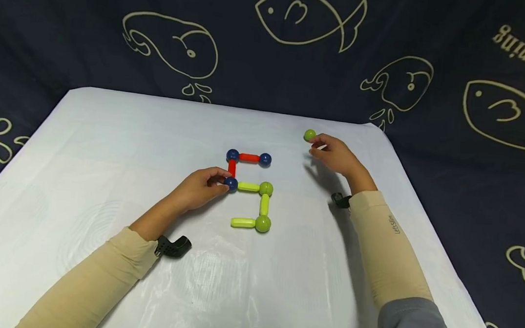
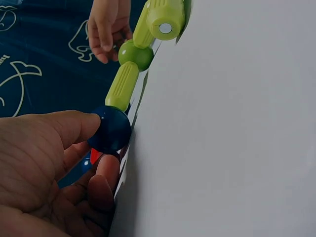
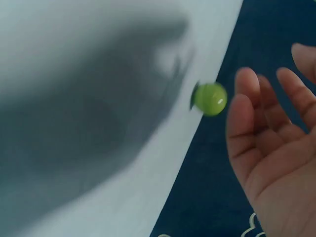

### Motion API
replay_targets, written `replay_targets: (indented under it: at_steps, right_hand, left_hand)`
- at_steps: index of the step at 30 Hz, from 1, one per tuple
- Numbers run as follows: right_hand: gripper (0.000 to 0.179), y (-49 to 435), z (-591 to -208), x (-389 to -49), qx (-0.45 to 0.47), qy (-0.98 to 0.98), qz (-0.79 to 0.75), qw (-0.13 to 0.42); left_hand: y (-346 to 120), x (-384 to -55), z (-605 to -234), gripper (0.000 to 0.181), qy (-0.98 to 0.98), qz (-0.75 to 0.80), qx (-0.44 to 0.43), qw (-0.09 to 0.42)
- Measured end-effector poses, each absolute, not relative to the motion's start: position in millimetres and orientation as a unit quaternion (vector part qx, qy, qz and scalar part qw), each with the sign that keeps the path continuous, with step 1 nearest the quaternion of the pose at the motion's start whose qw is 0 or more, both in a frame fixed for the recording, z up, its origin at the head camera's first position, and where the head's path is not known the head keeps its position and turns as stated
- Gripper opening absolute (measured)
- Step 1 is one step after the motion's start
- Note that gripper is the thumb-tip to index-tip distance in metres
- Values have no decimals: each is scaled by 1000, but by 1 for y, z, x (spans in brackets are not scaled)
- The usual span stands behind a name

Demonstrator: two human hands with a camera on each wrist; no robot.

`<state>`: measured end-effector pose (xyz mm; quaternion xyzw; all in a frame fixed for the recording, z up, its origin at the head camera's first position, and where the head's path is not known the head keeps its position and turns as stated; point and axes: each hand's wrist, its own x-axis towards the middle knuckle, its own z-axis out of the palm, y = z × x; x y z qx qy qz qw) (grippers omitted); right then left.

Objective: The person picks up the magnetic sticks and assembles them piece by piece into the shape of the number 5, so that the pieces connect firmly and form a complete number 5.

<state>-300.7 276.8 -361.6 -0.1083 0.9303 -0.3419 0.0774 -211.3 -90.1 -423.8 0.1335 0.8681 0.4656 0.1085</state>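
Balls and rods joined end to end form an S-like shape on the white table. Its top part has two red rods (image 1: 249, 158) and three blue balls; below come three lime-green rods (image 1: 264, 204) and two green balls (image 1: 263, 223). At the bend, my left hand (image 1: 202, 187) pinches the lower-left blue ball (image 2: 113, 129) between thumb and fingers. A loose green ball (image 1: 309, 135) lies near the table's far edge. Close beside it is my right hand (image 1: 333, 155), fingers loosely bent and holding nothing; the right wrist view shows a gap between fingertips and ball (image 3: 211, 99).
The white-covered table (image 1: 128, 124) ends at a far edge just behind the loose ball. Beyond it hangs dark blue cloth (image 1: 232, 60) with fish drawings. A black wrist device (image 1: 173, 246) sits on the left wrist, another (image 1: 341, 200) on the right.
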Motion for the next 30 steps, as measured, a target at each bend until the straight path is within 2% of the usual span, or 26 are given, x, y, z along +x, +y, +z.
replay_targets:
  at_steps: [7, 15, 30]
  right_hand:
    - [52, 286, -358, -330, -68, 946, -311, 58]
    - [74, 280, -375, -353, -58, 967, -233, 86]
    - [60, 279, -389, -356, -53, 963, -243, 103]
  left_hand:
    - [-89, -211, -424, 33, 867, 467, 137, 106]
    - [-90, -211, -423, 33, 869, 465, 135, 106]
    - [-90, -211, -423, 33, 869, 463, 135, 108]
